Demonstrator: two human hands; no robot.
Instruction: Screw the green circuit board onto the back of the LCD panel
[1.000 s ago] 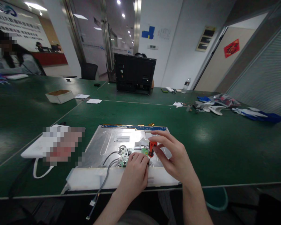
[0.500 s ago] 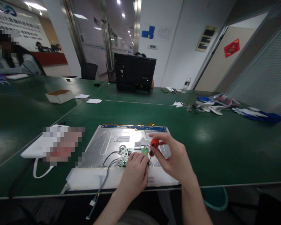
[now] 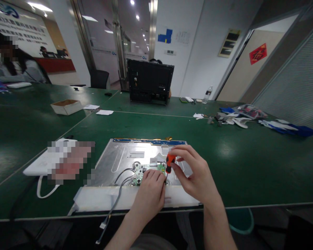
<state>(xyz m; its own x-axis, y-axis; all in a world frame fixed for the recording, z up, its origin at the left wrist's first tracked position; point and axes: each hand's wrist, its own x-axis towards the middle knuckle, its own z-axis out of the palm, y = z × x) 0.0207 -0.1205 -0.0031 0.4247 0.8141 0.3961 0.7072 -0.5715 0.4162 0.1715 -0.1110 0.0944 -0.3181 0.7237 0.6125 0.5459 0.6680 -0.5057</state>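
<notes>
A small green circuit board (image 3: 138, 175) lies on the metal back of a display panel (image 3: 122, 156). My left hand (image 3: 151, 189) covers the board's right part, its fingers curled and pressed down on it; the fingertips are partly hidden. In my right hand (image 3: 193, 172) is an orange and black screwdriver (image 3: 169, 163), pinched by the handle between thumb and fingers. The screwdriver is nearly upright, its shaft running down beside my left fingers to the board's right end. What the tip touches is hidden. Dark cables (image 3: 120, 187) run from the board over the panel's near edge.
A white device (image 3: 39, 163) with a cable lies left of the panel. Farther back stand an open box (image 3: 67, 107), a black monitor housing (image 3: 151, 81) and a bottle (image 3: 207, 94). Loose parts and bags (image 3: 232, 116) lie at right. A person (image 3: 18, 66) sits far left.
My right fingers have shifted and opened a little around the screwdriver handle, and the handle shows more fully. My left hand has stayed in place on the board.
</notes>
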